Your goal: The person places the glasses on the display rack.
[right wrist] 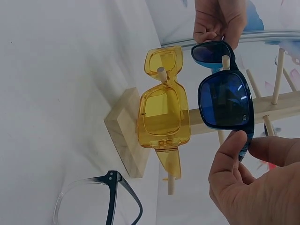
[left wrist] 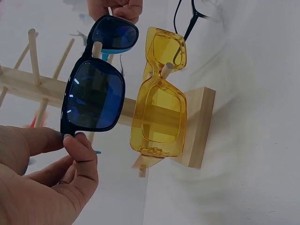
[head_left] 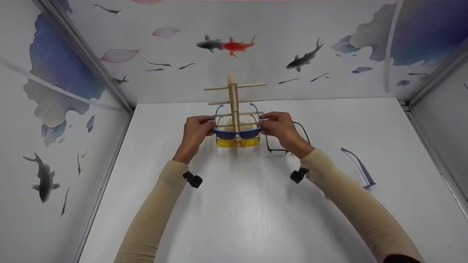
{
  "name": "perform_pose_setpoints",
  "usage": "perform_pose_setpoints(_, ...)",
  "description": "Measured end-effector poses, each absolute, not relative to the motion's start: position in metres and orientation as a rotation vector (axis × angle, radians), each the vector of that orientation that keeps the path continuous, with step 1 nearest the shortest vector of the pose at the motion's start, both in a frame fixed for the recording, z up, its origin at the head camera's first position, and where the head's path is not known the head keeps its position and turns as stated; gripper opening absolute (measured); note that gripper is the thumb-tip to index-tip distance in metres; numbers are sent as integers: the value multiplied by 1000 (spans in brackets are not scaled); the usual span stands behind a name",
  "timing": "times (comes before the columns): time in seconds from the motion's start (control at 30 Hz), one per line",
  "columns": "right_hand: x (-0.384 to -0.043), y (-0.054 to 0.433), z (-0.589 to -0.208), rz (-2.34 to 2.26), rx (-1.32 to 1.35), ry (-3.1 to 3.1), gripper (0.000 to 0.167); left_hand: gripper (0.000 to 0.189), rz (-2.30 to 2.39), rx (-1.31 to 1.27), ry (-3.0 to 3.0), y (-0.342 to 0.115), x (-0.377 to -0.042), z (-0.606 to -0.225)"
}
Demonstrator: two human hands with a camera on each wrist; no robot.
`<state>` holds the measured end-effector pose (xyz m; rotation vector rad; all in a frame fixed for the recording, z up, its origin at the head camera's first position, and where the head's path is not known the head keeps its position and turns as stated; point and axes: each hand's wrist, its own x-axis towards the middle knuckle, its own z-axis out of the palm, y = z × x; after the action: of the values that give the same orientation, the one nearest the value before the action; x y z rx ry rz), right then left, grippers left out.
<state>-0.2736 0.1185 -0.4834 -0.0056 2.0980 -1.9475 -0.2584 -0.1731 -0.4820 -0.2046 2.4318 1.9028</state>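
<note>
Blue-framed sunglasses (head_left: 226,134) with dark lenses sit at a wooden rack (head_left: 234,106), one peg showing at their nose bridge. My left hand (head_left: 196,133) pinches their left hinge end between thumb and fingers. At the opposite end, my right hand (head_left: 280,128) pinches the other hinge in the same way. Just below them, yellow transparent glasses (left wrist: 159,112) hang on the rack's lowest pegs. The right wrist view shows the blue sunglasses (right wrist: 225,101) close above the yellow pair, with a small gap between.
Black-framed clear glasses (head_left: 278,150) lie on the white table (head_left: 234,212), partly behind my right hand. Farther right lies another pair with a dark temple (head_left: 360,164), partly hidden by the sleeve. Higher pegs (head_left: 252,85) stick out both sides of the rack. Printed walls enclose the table.
</note>
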Motion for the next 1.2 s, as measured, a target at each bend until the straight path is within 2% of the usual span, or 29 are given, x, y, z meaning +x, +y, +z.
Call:
perform_pose_setpoints(0.4,-269,114,-481,-1952,36,2105,39,33,1887,-209,2419,-176,-263,-482)
perform_pose_setpoints(0.7,-267,120,-484,-1952,-43,2193,34,33,1892,-149,2417,-179,-262,-485)
perform_pose_setpoints(1.2,-249,158,-490,-1922,-118,2320,30,30,1891,-198,2519,-197,-229,-493)
